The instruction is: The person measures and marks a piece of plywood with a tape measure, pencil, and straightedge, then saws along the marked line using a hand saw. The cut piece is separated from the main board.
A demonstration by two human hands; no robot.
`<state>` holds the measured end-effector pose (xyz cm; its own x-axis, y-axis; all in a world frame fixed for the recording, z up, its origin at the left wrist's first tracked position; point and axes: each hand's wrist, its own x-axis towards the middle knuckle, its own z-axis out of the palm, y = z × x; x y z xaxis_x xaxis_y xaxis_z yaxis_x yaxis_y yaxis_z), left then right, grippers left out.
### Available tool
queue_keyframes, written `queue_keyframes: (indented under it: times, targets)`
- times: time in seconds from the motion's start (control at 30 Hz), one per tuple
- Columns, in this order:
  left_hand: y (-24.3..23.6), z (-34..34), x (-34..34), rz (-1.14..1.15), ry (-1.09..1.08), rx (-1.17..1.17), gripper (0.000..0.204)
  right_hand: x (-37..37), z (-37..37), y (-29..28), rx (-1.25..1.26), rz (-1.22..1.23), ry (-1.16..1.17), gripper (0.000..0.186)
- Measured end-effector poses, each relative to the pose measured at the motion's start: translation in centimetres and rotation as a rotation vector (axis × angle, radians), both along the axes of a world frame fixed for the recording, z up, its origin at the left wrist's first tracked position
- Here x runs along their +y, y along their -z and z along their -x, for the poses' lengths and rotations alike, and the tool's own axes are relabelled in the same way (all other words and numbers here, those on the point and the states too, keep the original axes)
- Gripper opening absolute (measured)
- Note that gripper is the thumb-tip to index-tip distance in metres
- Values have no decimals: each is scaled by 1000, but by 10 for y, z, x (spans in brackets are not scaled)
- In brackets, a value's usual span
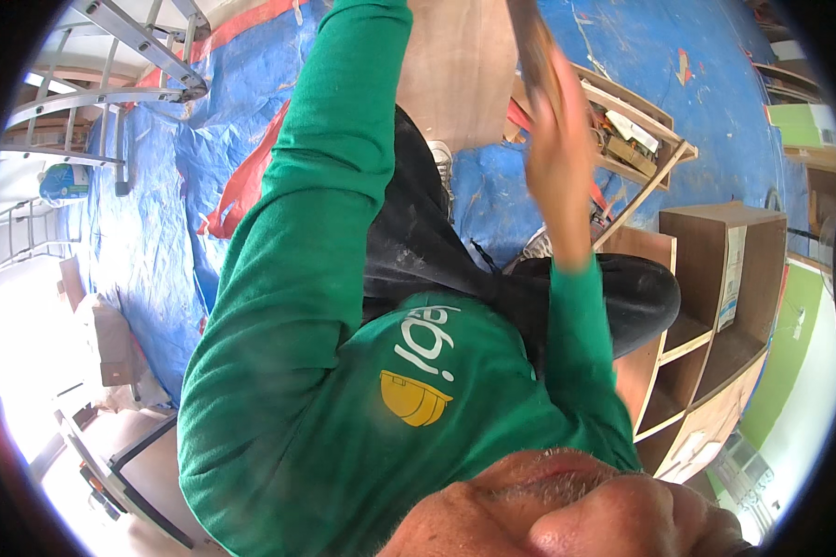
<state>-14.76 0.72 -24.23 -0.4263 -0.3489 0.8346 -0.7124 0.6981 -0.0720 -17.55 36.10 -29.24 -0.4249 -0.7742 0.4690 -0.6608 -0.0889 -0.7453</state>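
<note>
I look down my own green shirt, with my chin at the lower edge. My right hand (559, 139) is raised and blurred, closed around a long dark tool handle (532, 42) that runs up out of the picture. My left arm, in a green sleeve (344, 139), stretches up along a pale wooden panel (455, 74); its hand is cut off by the top edge. My dark trousers (418, 232) and shoes show below the panel.
A blue tarp (158, 232) covers the floor. A metal ladder (111, 56) stands at the upper left. A brown wooden shelf unit (715, 297) stands at the right, and beyond my right hand an open wooden box (636, 130) holds tools.
</note>
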Motion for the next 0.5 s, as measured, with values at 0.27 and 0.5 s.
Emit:
queue_keyframes:
  times: [0.27,0.5]
  targets:
    - [-1,-7,-8,-9,-44,-25,25,-52,28,6,62,137,-73,48]
    - [10,2,-11,26,-17,33,27,108,-28,-8,-41,-159,89,48]
